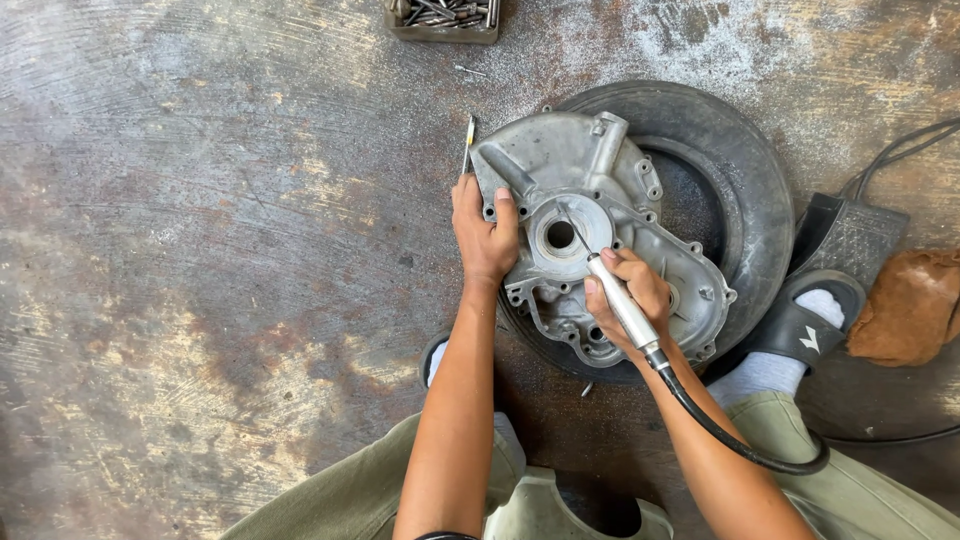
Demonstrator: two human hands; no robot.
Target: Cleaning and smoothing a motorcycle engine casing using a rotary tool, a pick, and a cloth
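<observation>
The right hand (632, 290) has its fingers wrapped in a pencil grip around a slim white handpiece (620, 300), the thumb pressed along its side. The tool's thin bit (580, 238) slants up and to the left and meets the rim of the round bore (561, 235) in the middle of a grey cast-metal engine cover (590, 180). From the rear of the handpiece a black flexible shaft (720, 435) curves down across the right forearm and loops back up at the trouser leg.

The left hand (485, 235) clamps the cover's left edge, thumb over the top face and fingers curled shut around the rim. Both forearms reach straight out from the body, elbows low.

The cover is dull, pitted aluminium with bolt lugs round its outline and a raised tube near the top. It lies flat on a worn black rubber tyre (740, 170), which lies on a stained, blotchy concrete floor (200, 250). A thin metal blade (468, 143) lies just beside the cover's upper left corner. A small tray of bolts (444, 17) sits at the top edge. A black sandal over a white sock (805, 325) rests by the tyre, near a brown cloth (912, 305).
</observation>
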